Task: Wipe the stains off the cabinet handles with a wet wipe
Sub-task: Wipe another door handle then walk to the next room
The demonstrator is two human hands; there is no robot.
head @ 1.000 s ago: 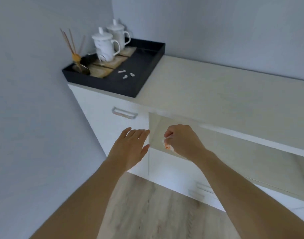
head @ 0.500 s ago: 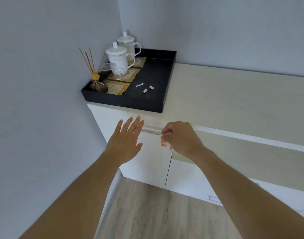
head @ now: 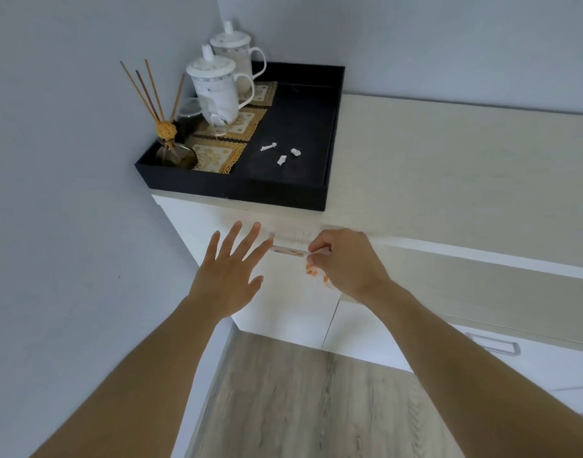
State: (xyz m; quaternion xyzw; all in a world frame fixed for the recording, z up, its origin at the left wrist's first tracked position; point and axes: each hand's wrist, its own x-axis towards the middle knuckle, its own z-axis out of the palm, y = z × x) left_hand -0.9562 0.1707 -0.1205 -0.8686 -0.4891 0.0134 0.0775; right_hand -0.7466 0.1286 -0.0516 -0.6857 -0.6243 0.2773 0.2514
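Observation:
A white cabinet door [head: 283, 302] carries a metal bar handle [head: 288, 251] with orange-brown stains along it. My right hand [head: 346, 262] pinches a wet wipe [head: 316, 271], white with orange smears, against the handle's right end. My left hand [head: 230, 276] is spread flat with straight fingers against the door, its fingertips at the handle's left end. A second metal handle [head: 493, 343] shows on a lower front at the right.
A black tray [head: 237, 190] on the countertop [head: 448, 166] holds two lidded white mugs [head: 217, 87], a reed diffuser [head: 171, 143], lace mats and three small white scraps [head: 281, 153]. Grey walls close the corner on the left. Wood floor [head: 300, 408] lies below.
The view has shifted closer and higher over the cabinet. My right hand with the wipe has reached the left door's handle, and my left hand has risen to the door beside it with fingers spread.

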